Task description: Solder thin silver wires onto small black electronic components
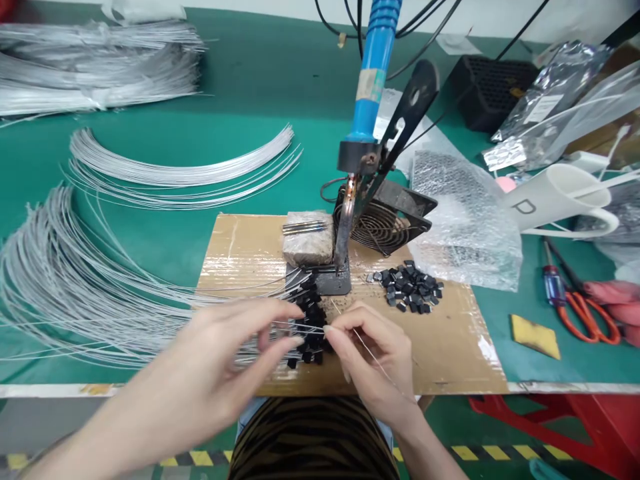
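Note:
My left hand (235, 347) pinches a thin silver wire (280, 327) near the front of a cardboard sheet (450, 340). My right hand (373, 350) is closed on another thin wire (367, 350) that runs back over its fingers. Between the two hands lies a row of small black components (310, 327) joined to wire ends. A loose pile of black components (407, 287) sits to the right. A blue-handled soldering iron (373, 73) is mounted upright in a stand (333, 280) just behind the hands.
Fanned bundles of silver wires (75, 287) cover the green table on the left, more (175, 170) behind. A small fan (385, 220), bubble wrap (460, 220), a white cup (560, 193), orange-handled scissors (587, 317), a yellow sponge (535, 335) and a block (307, 240) are nearby.

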A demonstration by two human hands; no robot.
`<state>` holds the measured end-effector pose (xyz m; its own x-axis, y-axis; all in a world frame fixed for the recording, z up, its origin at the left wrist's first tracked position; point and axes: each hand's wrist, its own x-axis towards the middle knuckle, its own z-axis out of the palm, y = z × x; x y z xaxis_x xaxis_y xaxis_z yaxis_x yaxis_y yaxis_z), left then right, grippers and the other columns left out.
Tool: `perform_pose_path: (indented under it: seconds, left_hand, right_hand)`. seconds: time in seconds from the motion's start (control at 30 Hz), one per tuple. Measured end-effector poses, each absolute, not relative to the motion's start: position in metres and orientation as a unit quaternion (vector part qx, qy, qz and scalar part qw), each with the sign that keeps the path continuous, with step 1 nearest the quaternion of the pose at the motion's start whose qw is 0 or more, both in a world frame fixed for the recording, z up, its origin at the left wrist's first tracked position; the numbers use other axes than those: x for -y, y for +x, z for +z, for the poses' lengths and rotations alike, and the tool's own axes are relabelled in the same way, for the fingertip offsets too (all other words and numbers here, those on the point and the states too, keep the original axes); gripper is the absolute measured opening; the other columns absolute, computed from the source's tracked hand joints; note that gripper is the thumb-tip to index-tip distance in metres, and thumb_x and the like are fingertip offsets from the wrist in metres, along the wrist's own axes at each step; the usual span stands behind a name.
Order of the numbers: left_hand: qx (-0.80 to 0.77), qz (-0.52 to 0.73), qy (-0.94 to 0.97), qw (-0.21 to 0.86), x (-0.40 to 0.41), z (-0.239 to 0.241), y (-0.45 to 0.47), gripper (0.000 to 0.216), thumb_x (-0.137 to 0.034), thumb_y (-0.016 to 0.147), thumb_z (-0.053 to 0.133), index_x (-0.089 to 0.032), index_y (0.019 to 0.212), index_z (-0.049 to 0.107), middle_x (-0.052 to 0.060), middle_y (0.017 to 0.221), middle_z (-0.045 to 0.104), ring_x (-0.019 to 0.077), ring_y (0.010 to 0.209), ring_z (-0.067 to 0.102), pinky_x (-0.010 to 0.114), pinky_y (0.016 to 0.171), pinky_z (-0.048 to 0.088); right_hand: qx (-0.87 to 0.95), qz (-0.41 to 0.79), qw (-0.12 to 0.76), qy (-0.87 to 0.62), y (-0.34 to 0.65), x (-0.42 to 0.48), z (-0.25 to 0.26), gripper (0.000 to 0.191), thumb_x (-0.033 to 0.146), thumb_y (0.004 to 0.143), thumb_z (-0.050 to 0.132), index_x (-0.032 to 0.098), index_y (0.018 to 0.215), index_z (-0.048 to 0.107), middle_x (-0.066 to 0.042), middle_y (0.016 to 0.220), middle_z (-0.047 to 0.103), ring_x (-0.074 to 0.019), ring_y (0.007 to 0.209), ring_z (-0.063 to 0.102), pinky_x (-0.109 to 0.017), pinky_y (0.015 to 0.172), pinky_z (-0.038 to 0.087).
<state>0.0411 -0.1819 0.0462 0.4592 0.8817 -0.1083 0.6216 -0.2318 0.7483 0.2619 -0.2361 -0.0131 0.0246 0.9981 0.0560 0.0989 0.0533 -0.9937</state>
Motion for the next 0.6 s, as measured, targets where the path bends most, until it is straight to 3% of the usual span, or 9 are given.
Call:
perform_pose_path:
  seconds: [0.03,0.1,0.27,0.37,0.43,0.5,0.6]
  left_hand:
    - [-0.471,0.174,0.784,0.365,0.186,0.043,0.050,0.027,-0.038,0.092,0.070,-0.040,0.118,0.077,0.003,0.106,0.083,0.0249,0.086,0.078,0.032,0.073,0.061]
    - [-0.445,0.179,0.804,0.352,0.189,0.039,0.066,0.018,-0.032,0.100,0.060,-0.036,0.109,0.074,0.003,0.101,0.081,0.0230,0.086,0.076,0.033,0.076,0.058]
    - [-0.464,0.121,0.763,0.432,0.177,0.033,0.077,0.020,-0.037,0.100,0.057,-0.030,0.086,0.069,-0.001,0.066,0.065,0.0182,0.060,0.056,0.030,0.051,0.039]
    - [-0.490,0.120,0.683,0.528,0.167,0.027,0.076,0.026,-0.043,0.095,0.062,-0.026,0.077,0.068,-0.003,0.057,0.055,0.0145,0.051,0.045,0.027,0.046,0.030]
    - [-0.503,0.142,0.644,0.559,0.163,0.022,0.075,0.025,-0.043,0.091,0.066,-0.024,0.076,0.068,-0.002,0.058,0.057,0.0132,0.051,0.045,0.025,0.046,0.031]
    - [-0.512,0.164,0.622,0.569,0.161,0.017,0.075,0.024,-0.043,0.088,0.070,-0.023,0.075,0.070,0.000,0.060,0.060,0.0135,0.053,0.049,0.024,0.047,0.034]
    - [-0.522,0.187,0.616,0.560,0.162,0.014,0.075,0.021,-0.042,0.085,0.073,-0.025,0.074,0.072,0.001,0.060,0.065,0.0143,0.052,0.052,0.024,0.047,0.037]
  right_hand:
    - [0.531,0.451,0.497,-0.518,0.262,0.237,-0.013,0.020,0.023,0.099,0.068,0.020,0.079,0.066,0.002,0.072,0.057,-0.0121,0.061,0.053,-0.026,0.056,0.041]
    - [0.528,0.445,0.502,-0.520,0.262,0.238,-0.014,0.020,0.023,0.100,0.068,0.020,0.080,0.066,0.003,0.072,0.057,-0.0118,0.062,0.053,-0.026,0.057,0.041]
    - [0.486,0.465,0.505,-0.541,0.265,0.240,-0.021,0.023,0.030,0.100,0.070,0.020,0.079,0.072,0.002,0.069,0.057,-0.0120,0.060,0.055,-0.027,0.058,0.043]
    - [0.428,0.501,0.539,-0.525,0.270,0.242,-0.026,0.039,0.043,0.108,0.052,0.019,0.096,0.081,-0.002,0.079,0.062,-0.0123,0.056,0.056,-0.028,0.052,0.047]
    - [0.375,0.520,0.570,-0.513,0.275,0.244,-0.027,0.057,0.051,0.111,0.036,0.019,0.105,0.083,-0.005,0.084,0.063,-0.0137,0.057,0.058,-0.028,0.048,0.047]
    - [0.334,0.516,0.588,-0.526,0.278,0.245,-0.027,0.067,0.054,0.111,0.029,0.019,0.101,0.084,-0.005,0.080,0.062,-0.0146,0.057,0.057,-0.027,0.046,0.046]
    - [0.325,0.482,0.584,-0.567,0.279,0.245,-0.023,0.061,0.049,0.112,0.036,0.019,0.091,0.085,-0.004,0.072,0.063,-0.0130,0.053,0.055,-0.027,0.046,0.043]
